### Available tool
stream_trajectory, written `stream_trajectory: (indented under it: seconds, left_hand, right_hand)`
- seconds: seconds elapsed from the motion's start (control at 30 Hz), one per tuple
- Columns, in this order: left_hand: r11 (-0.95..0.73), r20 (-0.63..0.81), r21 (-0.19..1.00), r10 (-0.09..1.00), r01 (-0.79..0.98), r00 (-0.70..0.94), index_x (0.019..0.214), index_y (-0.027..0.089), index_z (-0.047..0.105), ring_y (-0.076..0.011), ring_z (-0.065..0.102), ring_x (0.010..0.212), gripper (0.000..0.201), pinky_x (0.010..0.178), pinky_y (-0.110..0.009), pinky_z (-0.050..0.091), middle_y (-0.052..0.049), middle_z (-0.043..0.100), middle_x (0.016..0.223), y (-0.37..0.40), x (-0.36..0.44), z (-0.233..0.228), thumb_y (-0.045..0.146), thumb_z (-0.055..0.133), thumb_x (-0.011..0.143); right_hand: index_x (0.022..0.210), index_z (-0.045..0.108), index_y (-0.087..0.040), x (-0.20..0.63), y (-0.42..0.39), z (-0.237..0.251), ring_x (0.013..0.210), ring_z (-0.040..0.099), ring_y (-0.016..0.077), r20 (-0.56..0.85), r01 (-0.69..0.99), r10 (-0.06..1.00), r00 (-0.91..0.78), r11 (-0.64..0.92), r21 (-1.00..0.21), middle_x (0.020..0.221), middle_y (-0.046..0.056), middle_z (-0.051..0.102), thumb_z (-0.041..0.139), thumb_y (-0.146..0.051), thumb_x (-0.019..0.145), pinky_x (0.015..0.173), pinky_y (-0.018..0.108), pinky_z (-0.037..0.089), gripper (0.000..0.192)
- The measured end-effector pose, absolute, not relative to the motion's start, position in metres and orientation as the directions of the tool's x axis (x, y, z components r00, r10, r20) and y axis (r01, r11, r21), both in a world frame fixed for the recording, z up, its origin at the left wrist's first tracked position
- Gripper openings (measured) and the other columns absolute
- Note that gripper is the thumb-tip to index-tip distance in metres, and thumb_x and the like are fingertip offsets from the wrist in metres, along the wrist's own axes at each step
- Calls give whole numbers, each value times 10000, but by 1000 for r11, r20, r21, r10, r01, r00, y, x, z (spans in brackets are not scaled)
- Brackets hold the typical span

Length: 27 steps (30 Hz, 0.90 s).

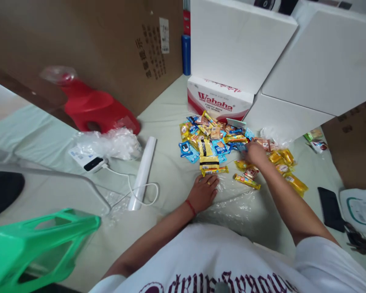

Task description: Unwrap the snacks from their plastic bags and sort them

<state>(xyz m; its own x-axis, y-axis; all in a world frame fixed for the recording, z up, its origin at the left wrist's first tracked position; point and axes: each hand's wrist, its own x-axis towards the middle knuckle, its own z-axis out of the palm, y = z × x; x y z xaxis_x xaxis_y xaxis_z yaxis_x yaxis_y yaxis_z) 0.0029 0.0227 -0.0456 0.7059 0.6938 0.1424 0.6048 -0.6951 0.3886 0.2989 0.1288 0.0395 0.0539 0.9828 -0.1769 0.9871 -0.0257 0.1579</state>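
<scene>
A heap of small wrapped snacks in yellow, blue and brown packets lies on the pale green sheet. My left hand rests palm down just in front of the heap, its fingers apart and empty, close to a long yellow packet. On the heap's right side, my right hand reaches in beside blue packets. Its fingertips are largely hidden, so a hold on any packet cannot be made out. Nearer me lies another yellow stick packet, with several golden packets right of my right hand.
Behind the heap stand a Wahaba-like printed carton and white panels. Leftward are a red jug, crumpled clear plastic, a white tube, a cable and a green plastic frame. A black phone-like slab lies right.
</scene>
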Motion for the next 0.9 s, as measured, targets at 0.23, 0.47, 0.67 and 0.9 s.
stream_trajectory:
  seconds: [0.23, 0.47, 0.67, 0.9]
  left_hand:
    - [-695, 142, 396, 692, 600, 708, 1465, 244, 533, -268, 461, 1438, 437, 1171, -525, 328, -89, 564, 1538, 23, 3, -45, 327, 479, 1039]
    - [-698, 138, 401, 686, 593, 714, 1456, 241, 538, -260, 462, 1438, 426, 1169, -509, 325, -87, 562, 1541, 23, 1, -45, 331, 458, 1047]
    - [-692, 124, 426, 683, 583, 720, 1453, 226, 533, -258, 448, 1447, 426, 1170, -510, 309, -90, 550, 1554, 25, 0, -42, 323, 444, 1048]
    - [-707, 129, 418, 668, 571, 733, 1441, 221, 550, -256, 455, 1439, 422, 1162, -504, 329, -89, 562, 1541, 27, -1, -40, 333, 447, 1047]
  right_hand:
    - [1336, 576, -77, 237, 138, 46, 1096, 664, 333, -162, 976, 966, 203, -213, -43, 1353, 280, 563, 389, -334, 1049, 918, 409, 503, 429]
    - [1472, 445, -72, 184, 161, 24, 1247, 602, 373, -337, 974, 924, 183, -218, -68, 1436, 297, 487, 595, -523, 951, 975, 437, 505, 705]
    - [1348, 566, -81, 215, 157, 31, 1132, 664, 351, -391, 981, 907, 154, -188, -51, 1374, 271, 564, 702, -511, 856, 930, 391, 512, 667]
    - [1345, 571, -142, 214, 130, 42, 1074, 667, 321, -323, 994, 943, 79, -100, -50, 1328, 212, 582, 657, -531, 905, 905, 361, 498, 594]
